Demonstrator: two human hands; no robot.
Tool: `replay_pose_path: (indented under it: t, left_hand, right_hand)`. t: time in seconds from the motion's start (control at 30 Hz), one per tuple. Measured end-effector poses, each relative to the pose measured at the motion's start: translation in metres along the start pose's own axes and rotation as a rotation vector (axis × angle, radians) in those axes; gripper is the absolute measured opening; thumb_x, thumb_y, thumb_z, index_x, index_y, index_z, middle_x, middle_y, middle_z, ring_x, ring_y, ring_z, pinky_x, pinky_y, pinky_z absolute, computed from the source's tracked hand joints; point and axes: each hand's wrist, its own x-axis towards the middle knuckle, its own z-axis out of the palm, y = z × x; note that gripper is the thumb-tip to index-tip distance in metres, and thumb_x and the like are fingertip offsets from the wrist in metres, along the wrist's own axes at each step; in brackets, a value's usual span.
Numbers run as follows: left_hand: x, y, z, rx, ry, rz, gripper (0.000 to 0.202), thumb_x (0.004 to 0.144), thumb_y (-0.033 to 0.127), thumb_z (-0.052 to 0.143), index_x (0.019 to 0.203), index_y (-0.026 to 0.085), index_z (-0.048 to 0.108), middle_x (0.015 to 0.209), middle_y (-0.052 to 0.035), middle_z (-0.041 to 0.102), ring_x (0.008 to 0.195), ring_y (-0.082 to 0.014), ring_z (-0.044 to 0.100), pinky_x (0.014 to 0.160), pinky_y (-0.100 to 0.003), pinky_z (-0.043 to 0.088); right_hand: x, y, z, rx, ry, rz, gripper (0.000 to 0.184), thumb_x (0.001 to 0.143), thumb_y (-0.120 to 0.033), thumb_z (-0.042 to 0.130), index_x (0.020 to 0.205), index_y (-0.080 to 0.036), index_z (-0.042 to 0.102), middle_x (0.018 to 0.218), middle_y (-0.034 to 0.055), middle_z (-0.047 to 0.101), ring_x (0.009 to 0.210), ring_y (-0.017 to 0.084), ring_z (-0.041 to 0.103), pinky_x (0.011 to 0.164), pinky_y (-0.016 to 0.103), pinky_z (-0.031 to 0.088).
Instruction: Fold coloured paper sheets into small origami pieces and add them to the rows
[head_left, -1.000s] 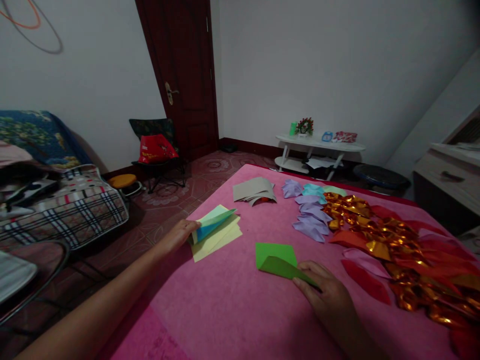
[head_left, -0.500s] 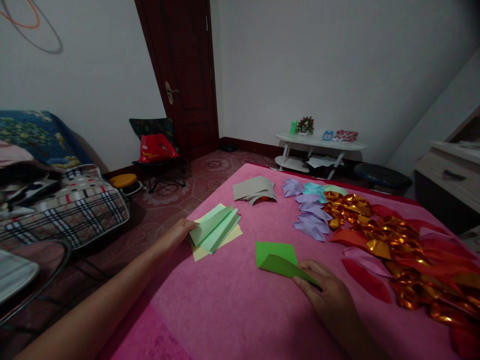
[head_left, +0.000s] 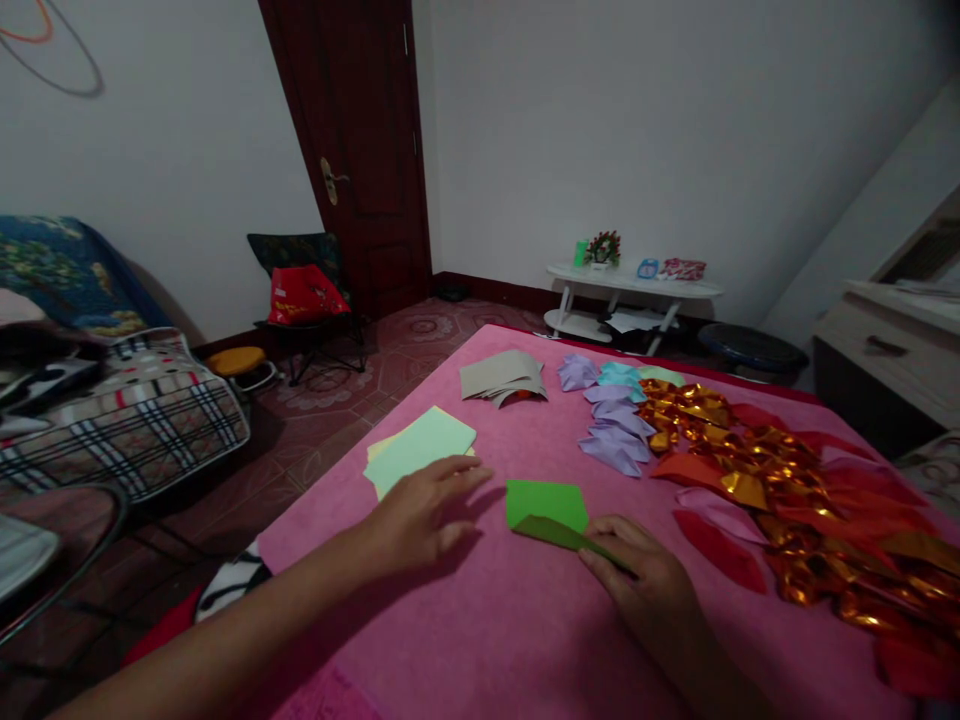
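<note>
My right hand (head_left: 637, 565) pinches the near corner of a bright green sheet of paper (head_left: 547, 500), whose near edge curls up while the rest lies on the pink cloth. Left of it, my left hand (head_left: 427, 515) hovers with its fingers apart and nothing in them. Just beyond that hand lie pale mint paper sheets (head_left: 424, 445), with a yellow sheet (head_left: 381, 447) peeking out beneath. Farther back rests a fanned stack of grey paper (head_left: 502, 377).
Folded lilac paper pieces (head_left: 615, 440), shiny gold foil pieces (head_left: 690, 410) and red paper pieces (head_left: 720, 550) cover the right side of the pink-covered table (head_left: 420, 640). A white side table (head_left: 637, 280) stands against the wall. A red bag (head_left: 307, 295) sits on a folding chair.
My left hand has let go of the mint paper, which now lies flat, and has moved right towards the green sheet. My right hand keeps its hold.
</note>
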Motion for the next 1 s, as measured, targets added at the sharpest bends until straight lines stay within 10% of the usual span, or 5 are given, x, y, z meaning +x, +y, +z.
replay_pose_path:
  t: [0.2,0.43,0.7,1.0]
  left_hand:
    - [0.010,0.031,0.048,-0.171,-0.087,0.192,0.057,0.075,0.046,0.066,0.126,0.022,0.055,0.120,-0.0101,0.060,0.108,-0.0228,0.056,0.095,-0.032,0.043]
    - [0.018,0.024,0.067,-0.334,0.024,0.013,0.023,0.083,0.034,0.059,0.072,0.018,0.071,0.091,-0.0069,0.068,0.086,-0.0180,0.061,0.077,-0.028,0.046]
    - [0.027,0.013,0.072,-0.115,0.127,-0.097,0.022,0.063,0.031,0.077,0.076,0.017,0.069,0.125,-0.0122,0.053,0.115,-0.0287,0.047,0.097,-0.040,0.038]
    - [0.038,0.011,0.064,-0.312,0.072,-0.106,0.030,0.061,0.041,0.077,0.075,0.015,0.070,0.104,-0.0119,0.063,0.098,-0.0273,0.056,0.085,-0.037,0.043]
  right_hand:
    - [-0.011,-0.005,-0.003,0.005,-0.048,-0.103,0.019,0.088,-0.021,0.048,0.082,-0.021,0.067,0.089,0.0048,0.061,0.089,0.020,0.056,0.077,0.030,0.044]
    - [-0.006,-0.005,-0.002,0.139,-0.047,0.080,0.028,0.088,-0.032,0.046,0.073,-0.021,0.066,0.094,0.0061,0.062,0.089,0.019,0.060,0.076,0.028,0.047]
    - [0.015,0.003,0.009,-0.064,0.123,0.279,0.021,0.074,-0.033,0.058,0.058,-0.019,0.059,0.109,0.0075,0.061,0.078,0.018,0.062,0.068,0.029,0.047]
    - [0.012,0.001,0.018,0.425,0.276,0.355,0.030,0.069,-0.043,0.065,0.056,-0.018,0.054,0.048,-0.0048,0.042,0.044,0.009,0.037,0.043,0.021,0.027]
